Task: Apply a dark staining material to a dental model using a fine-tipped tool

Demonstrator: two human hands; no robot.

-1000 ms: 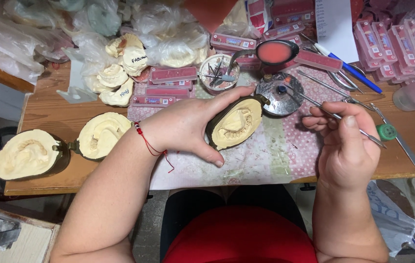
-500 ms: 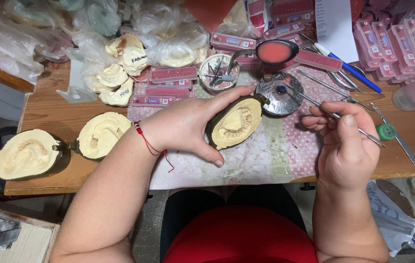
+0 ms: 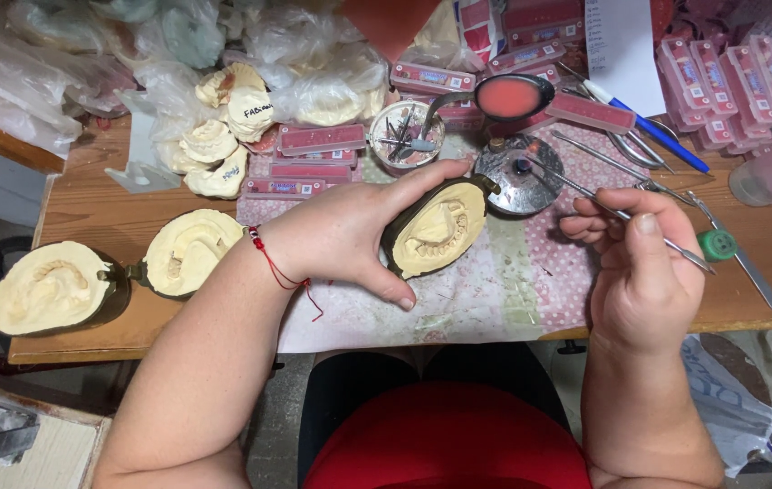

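Observation:
My left hand (image 3: 350, 234) grips a dark oval flask (image 3: 436, 231) filled with cream plaster that bears a tooth-arch imprint, tilted up off the patterned cloth (image 3: 495, 290). My right hand (image 3: 644, 263) pinches a thin metal instrument (image 3: 603, 206); its tip rests in a small round metal dish (image 3: 517, 163) just beyond the flask. A red thread bracelet circles my left wrist.
Two more plaster-filled flasks (image 3: 46, 288) (image 3: 188, 249) lie at the left of the wooden table (image 3: 87, 204). Behind are plaster casts (image 3: 214, 149), plastic bags, pink boxes (image 3: 323, 140), a bowl of tools (image 3: 406, 136), a ladle of pink material (image 3: 508, 95) and a blue pen (image 3: 653, 131).

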